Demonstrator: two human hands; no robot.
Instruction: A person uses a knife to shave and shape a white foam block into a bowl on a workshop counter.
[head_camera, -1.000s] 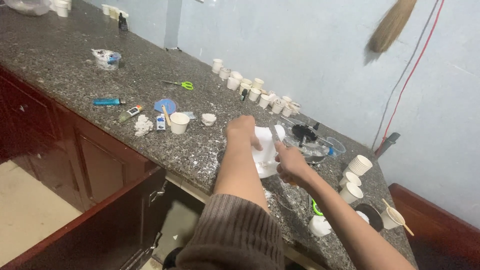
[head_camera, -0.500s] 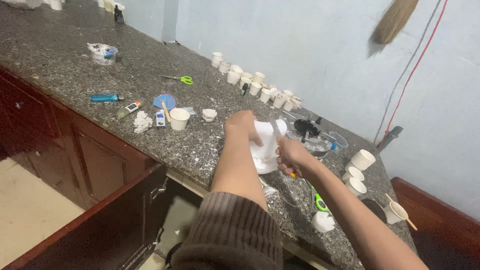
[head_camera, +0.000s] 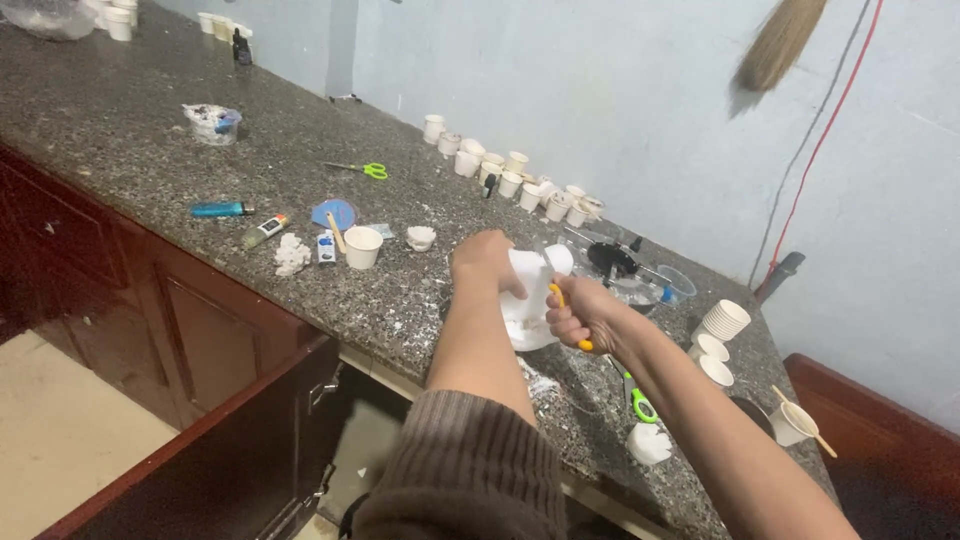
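As left hand (head_camera: 487, 265) steadies, white figure (head_camera: 528, 300) upright

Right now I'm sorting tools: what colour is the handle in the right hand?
Yellow handle, head view.

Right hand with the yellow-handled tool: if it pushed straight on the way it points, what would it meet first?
The right hand points left, so it would probably press straight into the white piece that the left hand steadies; they already look in contact.

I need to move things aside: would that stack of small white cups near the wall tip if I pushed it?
Probably. The stack of white cups is tall, narrow and leaning slightly. It looks light, so a low push may slide it over the stone counter.
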